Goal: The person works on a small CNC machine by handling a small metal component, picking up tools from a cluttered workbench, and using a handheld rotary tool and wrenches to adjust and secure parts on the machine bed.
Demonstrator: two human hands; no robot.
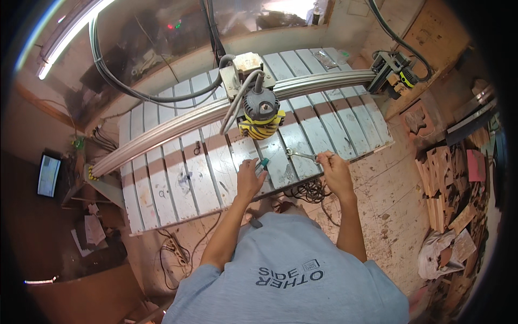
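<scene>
My right hand (335,171) is closed round the end of a metal wrench (303,155). Its other end points left over the slatted metal machine bed (318,137). At the bed's front edge, my left hand (250,179) has its fingers curled about a small green-ended piece (264,161), too small to name more exactly. Just beyond both hands hangs the grey and yellow-black spindle motor (261,110) of a gantry machine. Its lower end, toward the bed, is hidden from above.
The metal gantry beam (170,129) crosses the bed, with a second tool head (396,78) at its right end. Loose cables (310,191) lie under the front edge. Wood offcuts (440,178) are piled at right. A lit screen (49,174) stands at left.
</scene>
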